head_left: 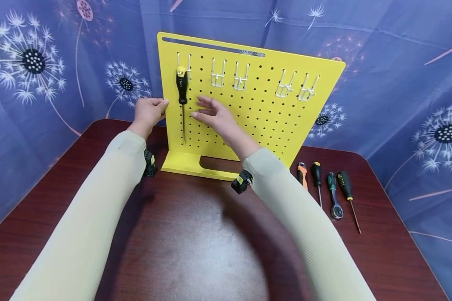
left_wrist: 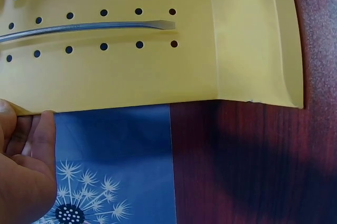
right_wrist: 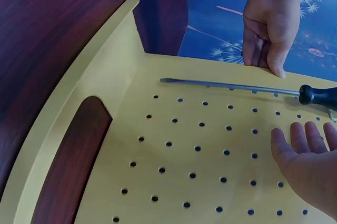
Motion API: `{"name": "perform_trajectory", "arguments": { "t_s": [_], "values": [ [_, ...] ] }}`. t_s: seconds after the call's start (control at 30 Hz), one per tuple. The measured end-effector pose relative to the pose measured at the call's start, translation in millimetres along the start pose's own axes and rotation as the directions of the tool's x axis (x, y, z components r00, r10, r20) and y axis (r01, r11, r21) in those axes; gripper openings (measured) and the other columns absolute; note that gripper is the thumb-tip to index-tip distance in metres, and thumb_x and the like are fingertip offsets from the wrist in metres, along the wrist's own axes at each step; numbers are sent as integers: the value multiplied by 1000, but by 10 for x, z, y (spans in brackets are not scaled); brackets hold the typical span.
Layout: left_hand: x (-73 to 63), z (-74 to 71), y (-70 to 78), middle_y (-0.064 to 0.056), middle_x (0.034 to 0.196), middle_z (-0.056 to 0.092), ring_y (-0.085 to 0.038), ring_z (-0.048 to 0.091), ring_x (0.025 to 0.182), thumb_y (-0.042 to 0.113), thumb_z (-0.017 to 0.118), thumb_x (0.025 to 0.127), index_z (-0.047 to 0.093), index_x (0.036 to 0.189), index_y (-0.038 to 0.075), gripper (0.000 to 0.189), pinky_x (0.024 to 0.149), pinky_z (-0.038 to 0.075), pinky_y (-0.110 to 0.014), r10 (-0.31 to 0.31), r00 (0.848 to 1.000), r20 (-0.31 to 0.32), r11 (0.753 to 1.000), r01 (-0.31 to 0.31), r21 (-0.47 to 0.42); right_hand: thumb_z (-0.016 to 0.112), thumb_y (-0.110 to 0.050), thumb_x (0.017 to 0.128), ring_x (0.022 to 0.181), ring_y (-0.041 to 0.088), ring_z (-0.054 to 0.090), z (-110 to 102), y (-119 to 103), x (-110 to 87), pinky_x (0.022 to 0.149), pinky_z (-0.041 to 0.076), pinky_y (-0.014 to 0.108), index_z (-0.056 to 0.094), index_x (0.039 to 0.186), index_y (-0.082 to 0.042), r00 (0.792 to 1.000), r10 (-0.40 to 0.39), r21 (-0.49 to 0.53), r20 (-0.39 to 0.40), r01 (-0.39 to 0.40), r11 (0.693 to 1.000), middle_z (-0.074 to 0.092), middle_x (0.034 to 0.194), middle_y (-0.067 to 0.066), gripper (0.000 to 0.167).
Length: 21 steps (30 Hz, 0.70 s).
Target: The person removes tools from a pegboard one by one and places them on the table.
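Note:
A yellow pegboard [head_left: 309,104] stands upright on the table. From the hook at its left end hangs a black screwdriver [head_left: 182,85] with a yellow-topped handle, its shaft pointing down; the flat tip of the screwdriver [left_wrist: 166,24] shows in the left wrist view. My left hand [head_left: 147,113] pinches the board's left edge between thumb and fingers. Just right of the screwdriver, my right hand [head_left: 219,120] is held in front of the board with fingers spread and nothing in them. In the right wrist view, that right hand [right_wrist: 310,166] is apart from the screwdriver handle.
Several white wire hooks [head_left: 241,77] line the board's upper part. Right of the board on the dark red table [head_left: 196,234] lie an orange-handled tool [head_left: 302,174], a black screwdriver [head_left: 316,173], a green ratchet wrench [head_left: 333,192] and a black-and-yellow screwdriver [head_left: 345,186]. A blue patterned curtain [head_left: 226,21] hangs behind.

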<state>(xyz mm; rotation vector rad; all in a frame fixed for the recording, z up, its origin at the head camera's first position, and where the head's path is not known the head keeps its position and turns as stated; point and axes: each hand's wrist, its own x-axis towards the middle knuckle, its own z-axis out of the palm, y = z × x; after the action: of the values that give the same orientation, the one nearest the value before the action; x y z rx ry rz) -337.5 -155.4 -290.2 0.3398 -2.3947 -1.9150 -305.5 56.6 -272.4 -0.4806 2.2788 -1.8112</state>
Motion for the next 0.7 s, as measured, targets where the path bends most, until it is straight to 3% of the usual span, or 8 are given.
{"name": "perform_trajectory", "arguments": {
  "t_s": [0.7],
  "values": [
    [6, 16, -3, -16, 151, 55, -18, 62, 122, 25, 55, 106, 59, 143, 3, 43, 116, 51, -36, -5, 1000, -6, 1000, 5, 20, 63, -15, 103, 139, 28, 56, 298, -14, 306, 119, 48, 38, 46, 154, -12, 997, 55, 138, -53, -47, 989, 54, 152, 15, 54]
  ]
}}
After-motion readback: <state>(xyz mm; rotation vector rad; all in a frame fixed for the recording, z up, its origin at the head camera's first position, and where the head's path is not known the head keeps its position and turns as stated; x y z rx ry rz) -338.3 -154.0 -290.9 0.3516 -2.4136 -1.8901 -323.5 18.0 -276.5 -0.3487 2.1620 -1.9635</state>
